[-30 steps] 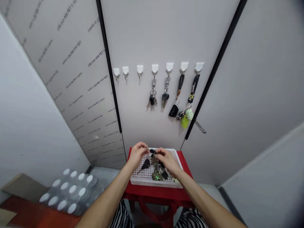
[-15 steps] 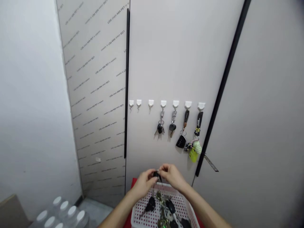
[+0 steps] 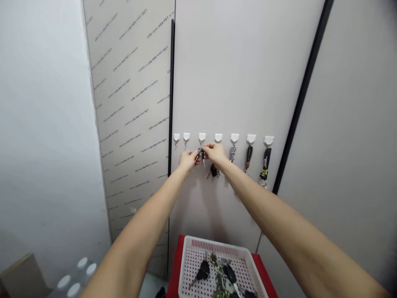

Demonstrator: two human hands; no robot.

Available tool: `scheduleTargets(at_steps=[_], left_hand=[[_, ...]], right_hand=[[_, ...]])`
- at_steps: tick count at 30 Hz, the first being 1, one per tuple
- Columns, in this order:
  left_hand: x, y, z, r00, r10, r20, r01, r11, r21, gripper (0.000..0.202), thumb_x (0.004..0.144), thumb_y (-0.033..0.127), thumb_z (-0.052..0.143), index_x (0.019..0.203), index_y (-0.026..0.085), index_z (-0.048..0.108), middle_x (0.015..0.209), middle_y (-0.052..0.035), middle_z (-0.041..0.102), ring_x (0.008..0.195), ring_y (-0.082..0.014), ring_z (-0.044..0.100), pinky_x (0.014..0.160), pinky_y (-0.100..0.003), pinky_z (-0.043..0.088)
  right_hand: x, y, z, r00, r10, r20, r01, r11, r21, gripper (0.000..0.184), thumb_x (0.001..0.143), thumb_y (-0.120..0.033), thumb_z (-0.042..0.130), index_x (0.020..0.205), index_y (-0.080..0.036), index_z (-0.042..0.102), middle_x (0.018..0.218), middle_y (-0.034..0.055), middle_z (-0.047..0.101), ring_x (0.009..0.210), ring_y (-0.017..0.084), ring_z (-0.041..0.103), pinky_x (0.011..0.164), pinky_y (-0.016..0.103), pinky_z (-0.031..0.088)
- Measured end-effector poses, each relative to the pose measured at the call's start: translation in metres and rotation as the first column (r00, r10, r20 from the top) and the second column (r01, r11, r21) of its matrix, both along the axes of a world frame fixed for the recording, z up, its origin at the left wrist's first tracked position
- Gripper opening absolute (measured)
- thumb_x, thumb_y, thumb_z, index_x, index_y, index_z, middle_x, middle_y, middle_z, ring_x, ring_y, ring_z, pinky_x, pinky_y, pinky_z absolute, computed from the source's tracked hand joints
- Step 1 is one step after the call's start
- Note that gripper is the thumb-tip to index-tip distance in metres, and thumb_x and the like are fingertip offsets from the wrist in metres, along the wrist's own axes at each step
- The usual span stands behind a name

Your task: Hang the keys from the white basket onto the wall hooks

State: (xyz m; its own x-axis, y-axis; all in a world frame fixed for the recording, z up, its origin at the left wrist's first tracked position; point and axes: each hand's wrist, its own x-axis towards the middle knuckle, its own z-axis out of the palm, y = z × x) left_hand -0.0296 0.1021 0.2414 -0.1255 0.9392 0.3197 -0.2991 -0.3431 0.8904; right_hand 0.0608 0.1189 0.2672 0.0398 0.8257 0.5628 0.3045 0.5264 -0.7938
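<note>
Raised since the earlier frame, the left hand point(image 3: 188, 160) pinched a small bunch of dark and silver metal keys point(image 3: 203, 159) at its fingertips, just beneath a white plastic hook point(image 3: 202, 137). The right hand point(image 3: 216, 153), also raised, pinched the bunch's top. Well below the grip, a white perforated plastic basket point(image 3: 217, 245) held more keys point(image 3: 203, 271). Right of the grip, a black strap point(image 3: 266, 160) hung from another hook point(image 3: 268, 141).
</note>
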Motion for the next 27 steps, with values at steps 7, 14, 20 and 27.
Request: scheduleTargets(at_steps=[7,14,20,27], left_hand=[[0.003,0.022,0.016,0.998,0.058,-0.019,-0.059,0.994,-0.092,0.018,0.063,0.026,0.049,0.057,0.010,0.046,0.044,0.0025,0.045,0.038,-0.0028,0.041,0.045,-0.018,0.034],[-0.003,0.014,-0.029,0.998,0.025,-0.062,-0.036,0.980,-0.194,0.020,0.067,0.030,0.044,0.064,0.011,0.045,0.046,0.0009,0.047,0.041,-0.0052,0.044,0.045,-0.018,0.034],[0.004,-0.029,-0.135,0.934,-0.178,-0.310,0.076,0.946,-0.315,0.009,0.064,0.018,0.045,0.069,0.011,0.048,0.052,0.0003,0.051,0.042,-0.0054,0.044,0.046,-0.019,0.035],[0.023,-0.079,-0.238,0.504,-0.118,-0.856,0.038,0.993,-0.114,0.019,0.058,0.017,0.047,0.076,0.014,0.054,0.074,-0.0065,0.057,0.071,-0.0161,0.049,0.066,-0.028,0.035]], right_hand=[[-0.008,0.026,0.010,0.981,-0.186,0.056,0.181,0.979,0.090,0.015,0.058,-0.012,0.043,0.063,-0.010,0.057,0.048,0.0020,0.053,0.053,0.012,0.052,0.061,0.029,0.041],[0.005,0.001,-0.027,0.956,-0.243,0.165,0.220,0.964,0.150,0.023,0.059,-0.012,0.043,0.076,-0.010,0.058,0.072,0.0063,0.059,0.070,0.014,0.053,0.070,0.028,0.037],[0.044,-0.048,-0.135,0.931,0.046,0.362,-0.022,0.997,-0.070,0.020,0.061,-0.016,0.044,0.075,-0.014,0.058,0.074,0.0040,0.060,0.066,0.012,0.053,0.065,0.025,0.039],[0.081,-0.104,-0.252,0.723,0.182,0.666,0.022,0.958,-0.285,0.022,0.064,-0.018,0.040,0.078,-0.015,0.057,0.078,0.0070,0.059,0.072,0.016,0.051,0.067,0.026,0.035]])
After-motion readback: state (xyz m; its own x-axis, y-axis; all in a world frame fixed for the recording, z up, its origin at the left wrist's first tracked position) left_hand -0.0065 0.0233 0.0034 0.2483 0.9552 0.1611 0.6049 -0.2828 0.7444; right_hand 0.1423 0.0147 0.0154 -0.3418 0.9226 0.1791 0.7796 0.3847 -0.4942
